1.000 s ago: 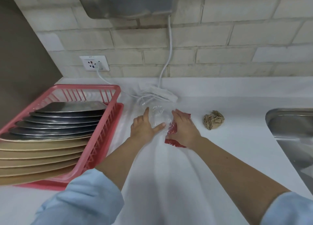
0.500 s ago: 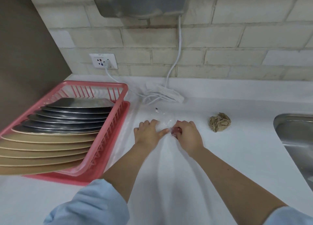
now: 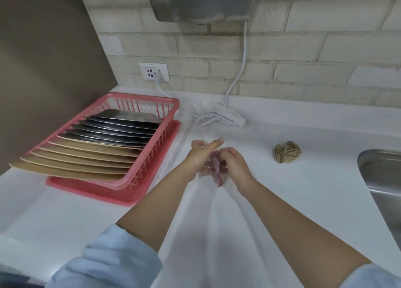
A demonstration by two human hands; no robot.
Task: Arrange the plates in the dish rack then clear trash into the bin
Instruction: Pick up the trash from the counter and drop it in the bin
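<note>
Head view, looking down on a white counter (image 3: 282,201). The left hand (image 3: 200,155) and the right hand (image 3: 235,168) meet above the counter with a bunched wrapper (image 3: 217,168) of clear and reddish plastic gathered between them. The left thumb is extended toward the wall, while the other left fingers curl round the upper part of the wrapper. The right-hand fingers are bent tight against the same bundle from the other side, so both hands grip it; motion blur makes the exact finger placement hard to read. The wrapper is crumpled into a narrow strip whose long axis appears to run from the wall toward the camera, with a reddish tail hanging out below the hands, its tip pointing down toward the counter.

A crumpled brown paper ball (image 3: 286,152) lies on the counter to the right of the hands, well apart from them and near the steel sink (image 3: 382,179). At left a pink dish rack (image 3: 152,148) sits on its tray and holds a row of plates (image 3: 104,144) standing on edge: the steel ones at the wall end, the tan ones at the near end. A white cable bundle (image 3: 219,118) lies at the foot of the brick wall, plugged into a wall socket (image 3: 153,72).
</note>
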